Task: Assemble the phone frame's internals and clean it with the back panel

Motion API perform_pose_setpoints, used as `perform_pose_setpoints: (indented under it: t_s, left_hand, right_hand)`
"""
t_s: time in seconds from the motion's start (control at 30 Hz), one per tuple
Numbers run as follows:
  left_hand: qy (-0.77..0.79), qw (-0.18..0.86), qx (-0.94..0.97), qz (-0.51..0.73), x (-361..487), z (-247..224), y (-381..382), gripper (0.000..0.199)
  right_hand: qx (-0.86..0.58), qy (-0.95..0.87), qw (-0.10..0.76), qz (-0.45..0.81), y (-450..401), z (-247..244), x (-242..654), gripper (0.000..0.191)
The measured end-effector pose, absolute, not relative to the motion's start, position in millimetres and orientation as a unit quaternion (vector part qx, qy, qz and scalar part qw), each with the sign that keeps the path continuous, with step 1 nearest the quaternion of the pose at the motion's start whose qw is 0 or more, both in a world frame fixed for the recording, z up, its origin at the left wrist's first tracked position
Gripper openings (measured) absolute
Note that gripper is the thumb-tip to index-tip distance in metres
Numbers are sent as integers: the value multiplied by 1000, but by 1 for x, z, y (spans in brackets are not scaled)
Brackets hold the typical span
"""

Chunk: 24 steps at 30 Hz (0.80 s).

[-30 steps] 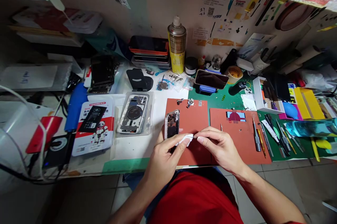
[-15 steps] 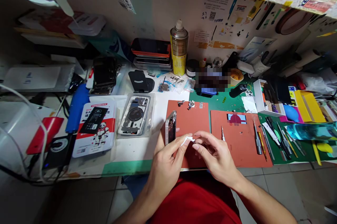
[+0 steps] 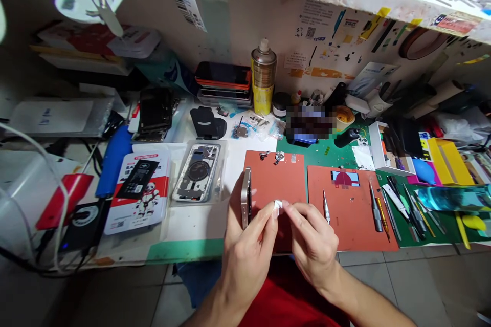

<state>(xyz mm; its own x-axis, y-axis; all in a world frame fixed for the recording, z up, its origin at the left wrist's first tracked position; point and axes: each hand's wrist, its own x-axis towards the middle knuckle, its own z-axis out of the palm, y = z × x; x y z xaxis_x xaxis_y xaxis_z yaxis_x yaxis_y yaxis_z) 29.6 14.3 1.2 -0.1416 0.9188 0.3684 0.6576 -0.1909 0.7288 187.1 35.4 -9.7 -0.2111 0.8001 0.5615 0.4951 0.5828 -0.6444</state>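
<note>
My left hand (image 3: 247,253) is closed, holding a phone (image 3: 245,198) on edge in its palm and fingers. Its metal side faces up. Thumb and forefinger of the same hand pinch a small crumpled white piece (image 3: 277,205), perhaps tissue. My right hand (image 3: 315,240) is closed too, its fingertips meeting at the white piece's right side; whatever else they pinch is too small to make out. Both hands are above the near edge of the left red-brown mat (image 3: 274,176). Small metal parts (image 3: 279,156) lie at that mat's far edge.
A second mat (image 3: 360,235) carries a screwdriver (image 3: 326,206) and a small lit screen (image 3: 345,178). More drivers and tweezers (image 3: 414,209) lie right. Left are an opened phone back (image 3: 197,171) and a battery (image 3: 138,179) on a box. A spray can (image 3: 263,79) stands behind.
The phone has turned so its metal side shows more and its inside less. My right hand's fingers have closed in on the white piece, which looks more bunched. The view has shifted slightly.
</note>
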Motion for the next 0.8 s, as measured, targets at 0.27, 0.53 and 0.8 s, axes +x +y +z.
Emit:
perform_pose_setpoints:
  t_s: [0.27, 0.53, 0.8]
  left_hand:
    - [660, 137, 610, 417, 47, 6, 20, 24]
    - [635, 190, 647, 375, 44, 8, 27, 35]
    - [611, 247, 645, 387, 33, 3, 30, 48]
  right_hand:
    - [-460, -785, 414, 14, 30, -23, 174, 70]
    - [-472, -766, 436, 9, 36, -29, 173, 48]
    - [-534, -592, 477, 371, 54, -7, 178, 18]
